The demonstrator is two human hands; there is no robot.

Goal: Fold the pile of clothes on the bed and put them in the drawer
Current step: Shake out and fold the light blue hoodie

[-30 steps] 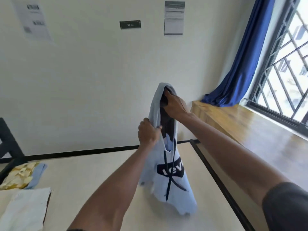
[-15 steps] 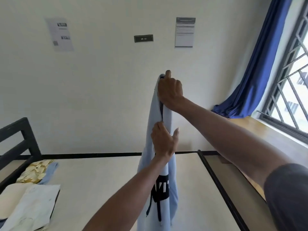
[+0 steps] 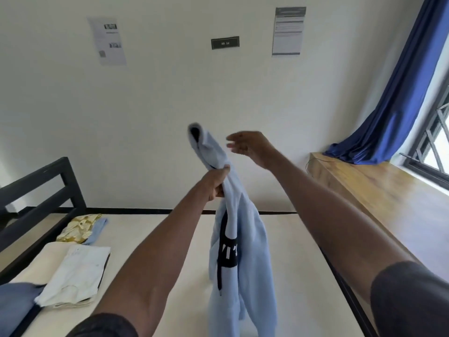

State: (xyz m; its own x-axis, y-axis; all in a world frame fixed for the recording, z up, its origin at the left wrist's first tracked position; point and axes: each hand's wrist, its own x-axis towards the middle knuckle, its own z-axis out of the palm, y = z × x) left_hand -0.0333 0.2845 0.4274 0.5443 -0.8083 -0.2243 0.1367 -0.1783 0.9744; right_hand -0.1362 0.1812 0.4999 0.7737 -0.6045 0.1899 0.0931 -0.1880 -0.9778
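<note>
Cream bed (image 3: 155,239) with black frame, pale blue shirt (image 3: 243,251) hanging above it, upper part gripped in left hand (image 3: 216,182), folded clothes (image 3: 73,276) at bed's left side, right hand (image 3: 250,147) empty, fingers loosely spread beside shirt's top

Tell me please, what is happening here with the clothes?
A person stands at a bed sorting clothes. The left hand grips a light blue hoodie near its top and holds it up, so it hangs down over the mattress. The right hand is open in the air beside the hood, holding nothing. On the left of the bed lie a white garment and a yellow patterned garment. No drawer is in view.
</note>
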